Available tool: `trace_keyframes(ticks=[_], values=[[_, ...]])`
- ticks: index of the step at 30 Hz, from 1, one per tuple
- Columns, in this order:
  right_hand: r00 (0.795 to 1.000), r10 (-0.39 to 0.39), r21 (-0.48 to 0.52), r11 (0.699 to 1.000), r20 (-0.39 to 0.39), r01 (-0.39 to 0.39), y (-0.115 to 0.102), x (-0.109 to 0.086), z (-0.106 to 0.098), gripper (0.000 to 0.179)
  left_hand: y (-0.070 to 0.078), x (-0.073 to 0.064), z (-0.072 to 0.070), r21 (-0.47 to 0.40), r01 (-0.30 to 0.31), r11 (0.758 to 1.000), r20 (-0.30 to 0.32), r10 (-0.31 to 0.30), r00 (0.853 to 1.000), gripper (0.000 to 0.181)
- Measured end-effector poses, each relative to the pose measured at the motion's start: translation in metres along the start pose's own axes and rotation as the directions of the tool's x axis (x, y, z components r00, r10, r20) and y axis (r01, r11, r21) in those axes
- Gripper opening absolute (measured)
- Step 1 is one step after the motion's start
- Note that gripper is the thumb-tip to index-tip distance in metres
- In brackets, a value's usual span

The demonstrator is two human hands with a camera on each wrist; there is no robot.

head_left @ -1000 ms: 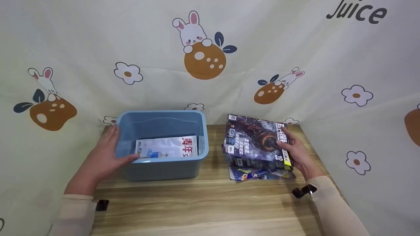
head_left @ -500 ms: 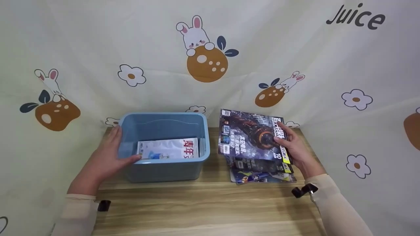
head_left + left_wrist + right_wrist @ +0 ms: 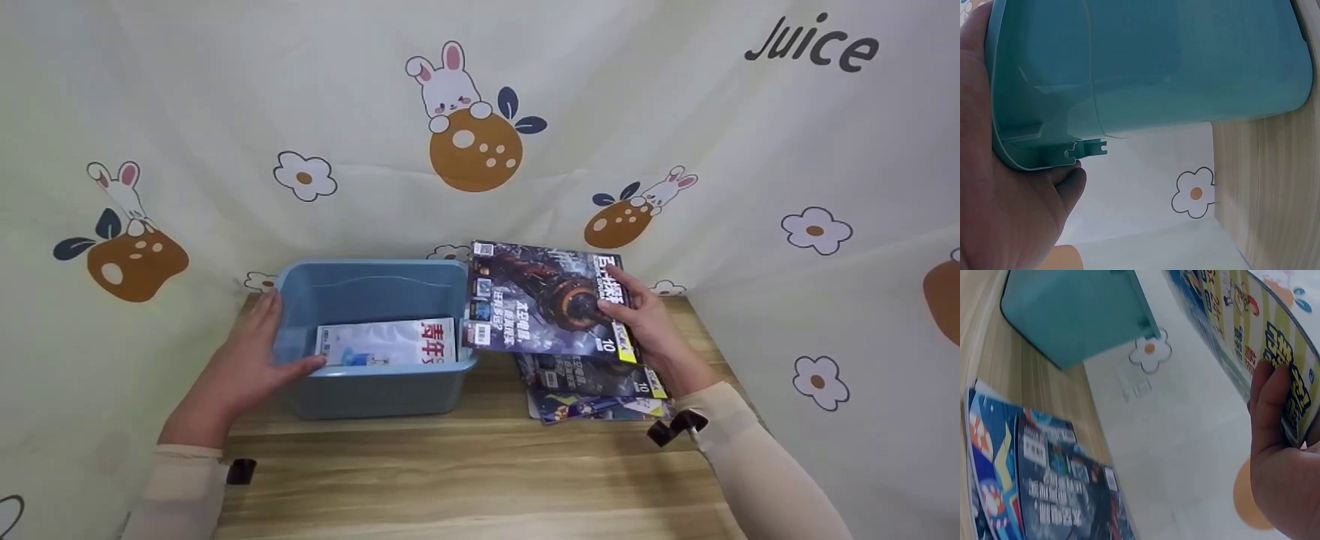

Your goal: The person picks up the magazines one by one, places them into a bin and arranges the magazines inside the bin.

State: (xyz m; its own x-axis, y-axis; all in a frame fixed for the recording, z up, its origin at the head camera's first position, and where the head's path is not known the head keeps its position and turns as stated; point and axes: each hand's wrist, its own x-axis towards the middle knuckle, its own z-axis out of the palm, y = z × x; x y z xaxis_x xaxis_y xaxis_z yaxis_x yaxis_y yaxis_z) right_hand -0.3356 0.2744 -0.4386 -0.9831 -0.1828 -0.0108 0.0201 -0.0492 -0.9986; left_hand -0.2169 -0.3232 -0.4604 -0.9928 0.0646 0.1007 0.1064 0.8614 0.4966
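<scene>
A dark-covered magazine (image 3: pixel 536 300) with an orange ring on its front is tilting in the grip of a right hand (image 3: pixel 651 330), right of center, overlapping in view a blue bin (image 3: pixel 375 394), which is standing upright center left, a left hand (image 3: pixel 238 367) holding its corner.

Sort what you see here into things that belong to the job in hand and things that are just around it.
Part of the job, it seems:
blue plastic bin, gripped by the left hand
dark-covered magazine, held by the right hand
white magazine, inside the bin
magazine stack

Just around it:
wooden tabletop
rabbit-and-orange printed cloth
</scene>
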Motion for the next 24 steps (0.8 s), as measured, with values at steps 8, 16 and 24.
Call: trace_keyframes(ticks=[8,16,24], values=[[1.0,0.005,-0.002,1.0,0.022,-0.005,-0.004,0.012,0.034,0.078,0.001,-0.001,0.001,-0.006,0.002,1.0,-0.001,-0.002,1.0,0.136],[0.998,0.026,-0.004,1.0,0.05,-0.026,-0.004,0.02,0.065,0.079,0.0,-0.001,0.001,-0.021,-0.011,1.0,0.004,0.011,1.0,0.135],[0.997,0.025,0.02,0.999,0.066,-0.026,-0.006,0.026,0.095,0.08,-0.001,0.0,0.0,-0.018,-0.003,1.0,0.001,0.003,1.0,0.136]])
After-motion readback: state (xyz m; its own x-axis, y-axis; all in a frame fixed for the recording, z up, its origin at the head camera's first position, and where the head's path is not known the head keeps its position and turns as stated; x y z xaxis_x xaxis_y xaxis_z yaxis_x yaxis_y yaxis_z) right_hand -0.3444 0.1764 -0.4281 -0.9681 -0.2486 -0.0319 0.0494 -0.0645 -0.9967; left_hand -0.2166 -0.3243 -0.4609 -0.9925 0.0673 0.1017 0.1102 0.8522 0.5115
